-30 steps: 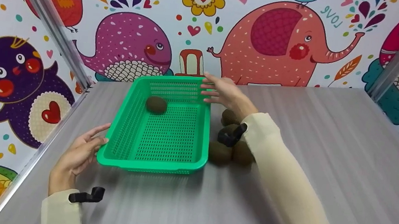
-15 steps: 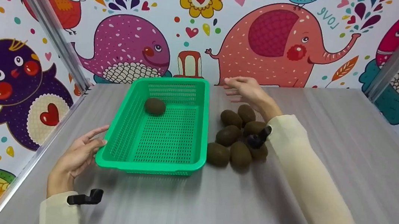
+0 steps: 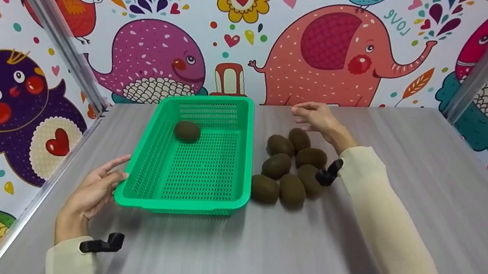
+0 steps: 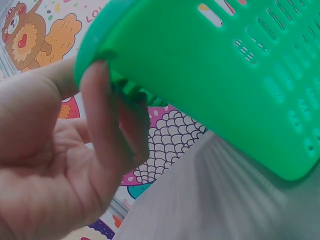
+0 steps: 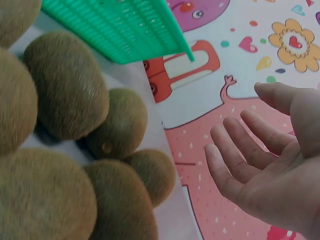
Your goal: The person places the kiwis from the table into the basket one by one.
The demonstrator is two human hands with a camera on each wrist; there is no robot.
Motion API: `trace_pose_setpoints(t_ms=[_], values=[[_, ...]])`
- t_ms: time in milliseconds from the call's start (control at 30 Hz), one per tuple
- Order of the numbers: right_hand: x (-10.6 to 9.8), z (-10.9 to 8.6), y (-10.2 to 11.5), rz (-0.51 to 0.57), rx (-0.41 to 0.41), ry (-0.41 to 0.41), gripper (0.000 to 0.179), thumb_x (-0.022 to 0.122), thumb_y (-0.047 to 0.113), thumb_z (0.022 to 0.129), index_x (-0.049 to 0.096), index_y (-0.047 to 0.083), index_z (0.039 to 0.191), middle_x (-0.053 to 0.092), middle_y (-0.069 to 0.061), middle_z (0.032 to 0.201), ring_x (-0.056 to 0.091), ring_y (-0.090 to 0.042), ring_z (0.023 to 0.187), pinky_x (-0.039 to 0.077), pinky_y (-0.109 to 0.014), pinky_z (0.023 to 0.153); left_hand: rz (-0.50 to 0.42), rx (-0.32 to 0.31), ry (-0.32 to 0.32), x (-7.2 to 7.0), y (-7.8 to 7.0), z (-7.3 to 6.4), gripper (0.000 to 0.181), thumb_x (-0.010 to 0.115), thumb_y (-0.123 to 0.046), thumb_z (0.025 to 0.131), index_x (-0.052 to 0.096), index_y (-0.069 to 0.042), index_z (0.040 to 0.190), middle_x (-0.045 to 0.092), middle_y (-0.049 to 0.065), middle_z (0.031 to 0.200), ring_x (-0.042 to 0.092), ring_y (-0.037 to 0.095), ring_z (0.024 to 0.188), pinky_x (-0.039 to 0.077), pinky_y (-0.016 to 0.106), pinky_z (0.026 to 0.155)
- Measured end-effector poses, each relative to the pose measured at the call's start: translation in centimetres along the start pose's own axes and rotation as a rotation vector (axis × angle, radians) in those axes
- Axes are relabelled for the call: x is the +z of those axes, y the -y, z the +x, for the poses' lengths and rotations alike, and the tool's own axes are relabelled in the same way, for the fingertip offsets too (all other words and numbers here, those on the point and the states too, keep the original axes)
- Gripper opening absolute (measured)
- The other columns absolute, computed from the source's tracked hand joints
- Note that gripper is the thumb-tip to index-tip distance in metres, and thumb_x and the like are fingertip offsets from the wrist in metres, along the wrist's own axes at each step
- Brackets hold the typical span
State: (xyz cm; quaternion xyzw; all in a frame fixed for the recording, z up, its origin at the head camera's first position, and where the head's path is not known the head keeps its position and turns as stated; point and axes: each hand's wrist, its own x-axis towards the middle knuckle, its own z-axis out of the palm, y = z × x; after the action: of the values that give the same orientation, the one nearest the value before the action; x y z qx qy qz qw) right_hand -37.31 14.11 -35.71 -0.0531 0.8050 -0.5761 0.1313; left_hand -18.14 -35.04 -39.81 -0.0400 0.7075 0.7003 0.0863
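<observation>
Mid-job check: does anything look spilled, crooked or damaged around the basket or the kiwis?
Nothing stands out. The green basket looks intact, its rim held by the left hand. One kiwi lies inside; seven kiwis sit loosely clustered beside it on the table, with no visible splits or leaks.

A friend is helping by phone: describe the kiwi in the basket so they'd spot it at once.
On the grey table, find the green basket. Near its far left corner lies a brown, oval kiwi. It alone is inside; the other kiwis lie outside, to the basket's right.
</observation>
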Motion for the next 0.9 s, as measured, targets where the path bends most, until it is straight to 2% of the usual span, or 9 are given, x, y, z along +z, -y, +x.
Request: trace_pose_setpoints(t_ms=[200, 400, 467, 533, 600, 667, 767, 833, 900], values=[[-0.1, 0.4, -1.7, 0.006, 0.009, -0.048, 0.048, 0.058, 0.031, 0.101, 0.054, 0.003, 0.14, 0.051, -0.018, 0.148, 0.049, -0.034, 0.136, 0.043, -0.05, 0.115, -0.016, 0.007, 0.004, -0.1, -0.2, -0.2, 0.054, 0.047, -0.008, 0.104, 0.026, -0.012, 0.154, 0.074, -0.004, 0.092, 0.073, 0.01, 0.076, 0.063, 0.028, 0.07], [-0.2, 0.4, -3.8, 0.016, 0.071, -0.1, 0.052, 0.06, 0.027, 0.1, 0.049, 0.002, 0.144, 0.052, -0.019, 0.148, 0.043, -0.036, 0.141, 0.041, -0.048, 0.117, -0.009, -0.008, -0.001, 0.2, 0.0, 0.1, 0.056, 0.047, -0.008, 0.104, 0.025, -0.011, 0.155, 0.073, -0.005, 0.091, 0.073, 0.01, 0.076, 0.063, 0.029, 0.07], [-0.2, 0.4, -4.2, 0.018, 0.084, -0.11, 0.053, 0.06, 0.027, 0.1, 0.048, 0.002, 0.145, 0.054, -0.018, 0.145, 0.048, -0.032, 0.134, 0.044, -0.045, 0.112, -0.006, -0.009, -0.007, 0.3, 0.1, 0.1, 0.057, 0.047, -0.008, 0.103, 0.025, -0.01, 0.155, 0.073, -0.004, 0.091, 0.073, 0.01, 0.076, 0.063, 0.03, 0.069], [-0.2, 0.5, -4.5, 0.009, 0.095, -0.119, 0.054, 0.061, 0.029, 0.099, 0.049, 0.003, 0.144, 0.056, -0.016, 0.139, 0.056, -0.026, 0.113, 0.05, -0.037, 0.098, -0.006, -0.01, -0.008, 0.3, 0.2, 0.1, 0.057, 0.047, -0.008, 0.104, 0.024, -0.01, 0.156, 0.073, -0.004, 0.093, 0.074, 0.011, 0.078, 0.063, 0.03, 0.07], [0.0, 0.6, -4.7, 0.005, 0.11, -0.118, 0.054, 0.063, 0.031, 0.098, 0.049, 0.005, 0.144, 0.057, -0.013, 0.134, 0.055, -0.019, 0.096, 0.05, -0.032, 0.084, -0.009, -0.012, -0.008, 0.3, 0.2, 0.0, 0.057, 0.047, -0.009, 0.104, 0.024, -0.01, 0.156, 0.073, -0.004, 0.093, 0.074, 0.011, 0.078, 0.063, 0.031, 0.071], [0.1, 0.7, -4.8, 0.004, 0.124, -0.112, 0.056, 0.063, 0.032, 0.097, 0.049, 0.005, 0.144, 0.057, -0.012, 0.131, 0.051, -0.016, 0.089, 0.048, -0.031, 0.077, -0.011, -0.015, -0.006, 0.3, 0.3, 0.0, 0.057, 0.047, -0.009, 0.104, 0.023, -0.011, 0.156, 0.073, -0.003, 0.093, 0.074, 0.012, 0.078, 0.063, 0.031, 0.07], [0.1, 0.7, -5.0, -0.003, 0.139, -0.085, 0.059, 0.064, 0.032, 0.097, 0.045, 0.004, 0.146, 0.055, -0.015, 0.138, 0.055, -0.019, 0.104, 0.053, -0.035, 0.091, -0.012, -0.018, -0.006, 0.3, 0.2, -0.1, 0.057, 0.047, -0.01, 0.104, 0.023, -0.011, 0.156, 0.073, -0.004, 0.092, 0.074, 0.011, 0.076, 0.063, 0.031, 0.07], [0.1, 0.7, -5.2, -0.013, 0.136, -0.068, 0.061, 0.063, 0.031, 0.098, 0.043, 0.002, 0.147, 0.053, -0.018, 0.142, 0.054, -0.025, 0.117, 0.051, -0.042, 0.102, -0.011, -0.018, -0.009, 0.2, 0.2, -0.1, 0.057, 0.047, -0.01, 0.104, 0.023, -0.011, 0.156, 0.073, -0.003, 0.092, 0.073, 0.011, 0.075, 0.063, 0.03, 0.069], [0.0, 0.7, -5.5, -0.033, 0.133, -0.052, 0.063, 0.063, 0.031, 0.098, 0.041, 0.0, 0.148, 0.05, -0.02, 0.145, 0.052, -0.028, 0.122, 0.049, -0.045, 0.105, -0.01, -0.017, -0.013, 0.2, 0.2, -0.1, 0.057, 0.047, -0.01, 0.104, 0.024, -0.012, 0.156, 0.073, -0.004, 0.092, 0.073, 0.011, 0.075, 0.063, 0.03, 0.07]])
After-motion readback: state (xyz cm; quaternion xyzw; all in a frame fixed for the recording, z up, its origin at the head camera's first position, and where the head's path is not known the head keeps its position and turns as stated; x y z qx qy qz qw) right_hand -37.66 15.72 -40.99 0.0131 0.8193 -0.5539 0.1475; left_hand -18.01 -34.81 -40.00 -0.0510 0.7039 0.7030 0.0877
